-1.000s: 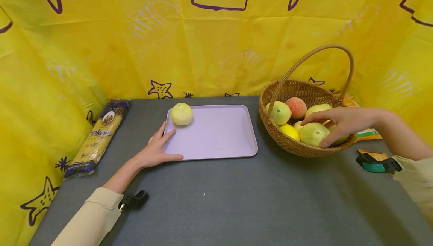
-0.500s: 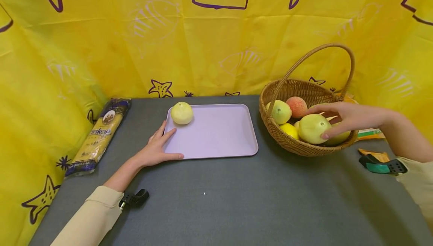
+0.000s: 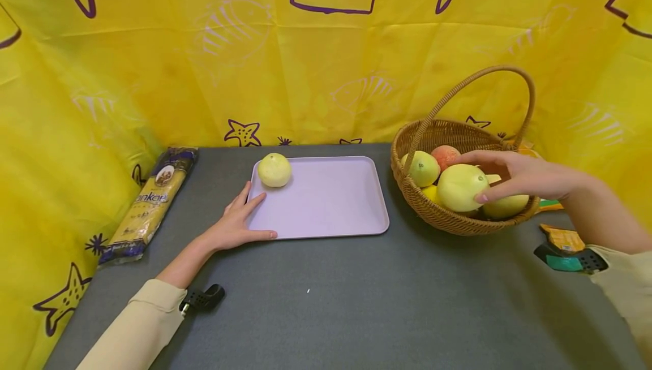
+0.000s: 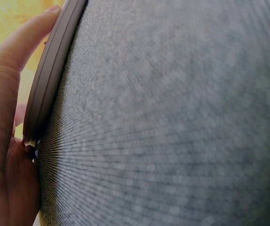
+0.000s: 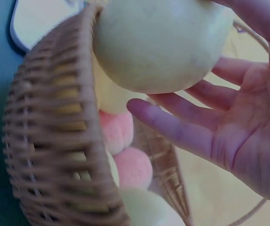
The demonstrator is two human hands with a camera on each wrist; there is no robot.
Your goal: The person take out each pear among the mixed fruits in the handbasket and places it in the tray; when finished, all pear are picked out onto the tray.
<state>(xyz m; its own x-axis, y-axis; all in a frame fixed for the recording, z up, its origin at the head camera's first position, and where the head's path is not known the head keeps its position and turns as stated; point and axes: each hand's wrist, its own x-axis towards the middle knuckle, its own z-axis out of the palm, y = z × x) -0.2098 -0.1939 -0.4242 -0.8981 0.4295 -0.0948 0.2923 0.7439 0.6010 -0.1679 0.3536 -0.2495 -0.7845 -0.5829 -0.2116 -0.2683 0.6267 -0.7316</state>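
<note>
Over the near side of the basket (image 3: 440,222), my right hand (image 3: 532,176) grips a melon (image 3: 460,188), thumb on its near side and fingers reaching round the far side, a wide spread I judge fit for something so round. Whether it touches what lies below, I cannot tell. Around it in the basket sit a peach (image 3: 445,155) at the far side, a green fruit (image 3: 424,168) to the left and another melon (image 3: 509,207) to the right. My left hand (image 3: 231,229) rests at the tray (image 3: 331,200), unclenched, fingers spread at the left edge and thumb along the near one, probably to steady it. A pale fruit (image 3: 274,170) sits in the tray's far left corner. Farther left, a long pack (image 3: 150,200) lies aslant. All this is on a dark grey table (image 3: 305,313), with yellow cloth (image 3: 316,87), printed with starfish and fish, hanging behind and at both sides.
</note>
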